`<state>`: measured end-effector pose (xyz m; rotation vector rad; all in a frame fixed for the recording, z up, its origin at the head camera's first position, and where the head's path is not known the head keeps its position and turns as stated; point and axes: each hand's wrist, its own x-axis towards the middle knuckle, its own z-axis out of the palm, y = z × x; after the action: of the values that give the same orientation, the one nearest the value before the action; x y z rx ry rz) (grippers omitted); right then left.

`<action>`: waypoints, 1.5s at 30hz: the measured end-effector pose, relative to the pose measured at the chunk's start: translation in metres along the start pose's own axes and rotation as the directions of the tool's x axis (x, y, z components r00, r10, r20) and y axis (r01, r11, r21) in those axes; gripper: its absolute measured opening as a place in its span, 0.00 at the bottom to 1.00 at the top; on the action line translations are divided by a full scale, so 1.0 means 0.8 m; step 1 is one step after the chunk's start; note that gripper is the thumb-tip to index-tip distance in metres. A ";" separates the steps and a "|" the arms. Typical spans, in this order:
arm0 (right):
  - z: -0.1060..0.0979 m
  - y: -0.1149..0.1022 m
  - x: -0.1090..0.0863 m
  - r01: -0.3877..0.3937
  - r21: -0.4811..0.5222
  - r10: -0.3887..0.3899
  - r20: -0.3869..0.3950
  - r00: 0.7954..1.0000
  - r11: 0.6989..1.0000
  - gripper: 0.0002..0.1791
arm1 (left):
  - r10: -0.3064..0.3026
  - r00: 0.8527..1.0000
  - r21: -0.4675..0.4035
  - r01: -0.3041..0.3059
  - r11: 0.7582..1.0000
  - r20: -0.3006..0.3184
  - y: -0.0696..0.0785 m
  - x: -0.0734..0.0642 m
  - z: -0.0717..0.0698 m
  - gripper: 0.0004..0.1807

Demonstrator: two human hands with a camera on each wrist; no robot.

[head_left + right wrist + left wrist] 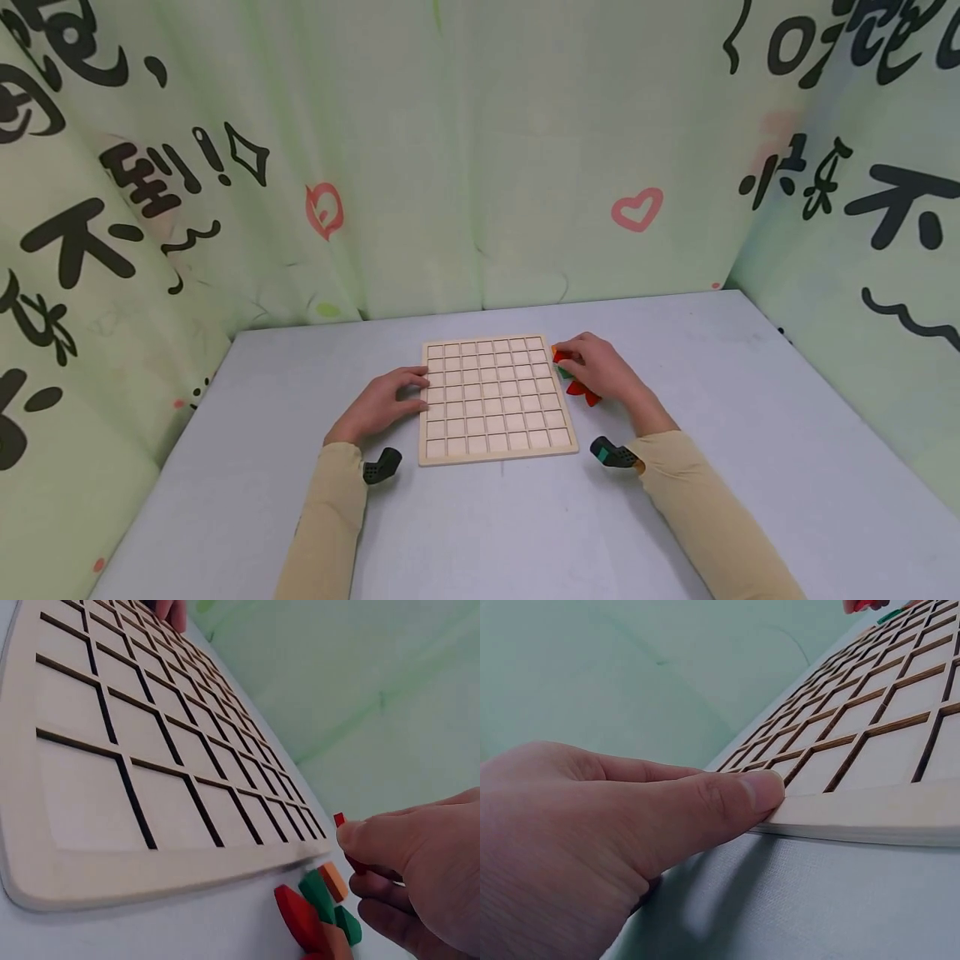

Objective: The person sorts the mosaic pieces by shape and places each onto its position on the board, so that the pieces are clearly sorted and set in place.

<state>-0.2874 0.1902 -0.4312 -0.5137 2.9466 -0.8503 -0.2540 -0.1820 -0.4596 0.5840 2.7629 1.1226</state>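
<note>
A square wooden grid board (498, 457) lies flat, its shallow square cells bare. At the board's left edge rests my left hand (386, 406); the thumb (761, 791) lies against the wooden rim, with the fingers stretched beside it and apart from the thumb. Beyond the right edge, my right hand (603, 367) pinches a thin red piece (339, 819) between thumb and fingers. Below that hand is a small pile of flat coloured pieces: a red piece (296, 907), a green piece (317, 895) and an orange piece (334, 881) among several, partly hidden by one another.
The board and pieces lie on a white table (495, 533). A pale green curtain (480, 167) with black lettering and red hearts hangs behind and at both sides. Dark wrist cameras, left (382, 466) and right (613, 452), stick out from the cuffs.
</note>
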 end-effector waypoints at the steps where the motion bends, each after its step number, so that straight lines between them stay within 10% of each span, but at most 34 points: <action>1: 0.002 -0.003 0.001 0.015 0.002 -0.015 -0.004 1.000 1.000 0.20 | -0.001 1.000 0.002 0.001 1.000 0.000 0.000 0.000 0.000 0.20; 14: 0.017 -0.040 0.016 0.162 -0.006 -0.161 0.065 0.985 0.987 0.17 | 0.004 1.000 0.019 -0.004 1.000 0.001 -0.002 0.000 0.002 0.21; 45: 0.068 -0.110 0.045 0.238 -0.024 -0.233 0.129 0.964 0.971 0.15 | -0.005 1.000 0.003 0.005 1.000 0.005 -0.002 0.001 0.000 0.21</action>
<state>-0.2880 0.0811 -0.4294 -0.9008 2.8299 -0.7477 -0.2548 -0.1825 -0.4609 0.5791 2.7607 1.1148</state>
